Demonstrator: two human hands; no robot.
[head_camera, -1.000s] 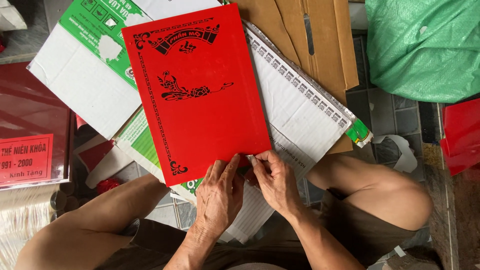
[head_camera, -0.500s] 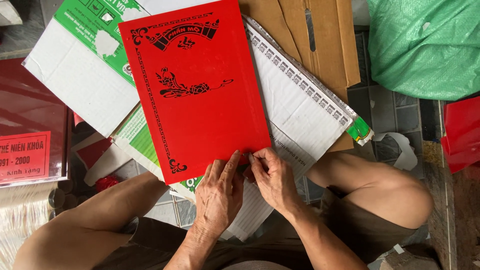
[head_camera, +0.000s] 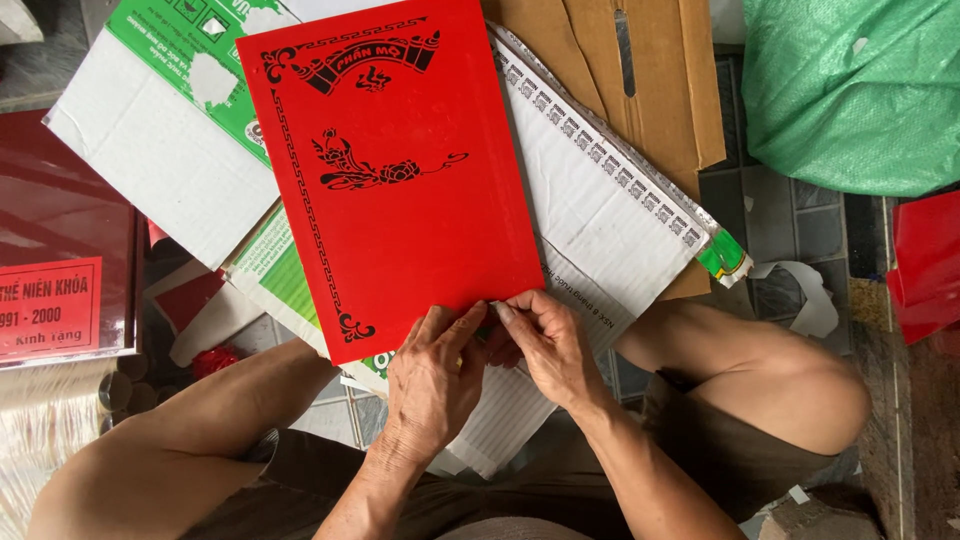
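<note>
Seen from above, a seated person works at the near edge of a red sheet (head_camera: 400, 170) printed with black ornament, a scroll banner at its top and a flower motif in the middle. Both hands meet at the sheet's lower right corner: the left hand (head_camera: 432, 385) lies with its fingers stretched forward onto the red edge, thumb and forefinger drawn together there, while the right hand (head_camera: 545, 345) curls beside it, fingertips pressed together against the same edge. Whether anything small is pinched between them cannot be told. The two hands touch each other at the fingertips.

From that corner the sheet runs up and to the left, well beyond the hands, tilted slightly, with most of its surface bare. It rests on a flattened white cardboard box (head_camera: 600, 220) with a printed strip along one edge, which overlaps brown cardboard (head_camera: 650, 90) behind it. A white and green carton (head_camera: 160, 120) lies to the left, under the sheet's upper corner. A green woven sack (head_camera: 850, 90) fills the upper right, and a dark red framed plaque (head_camera: 60, 260) sits at the far left. Grey floor tiles (head_camera: 790, 220) show between.
</note>
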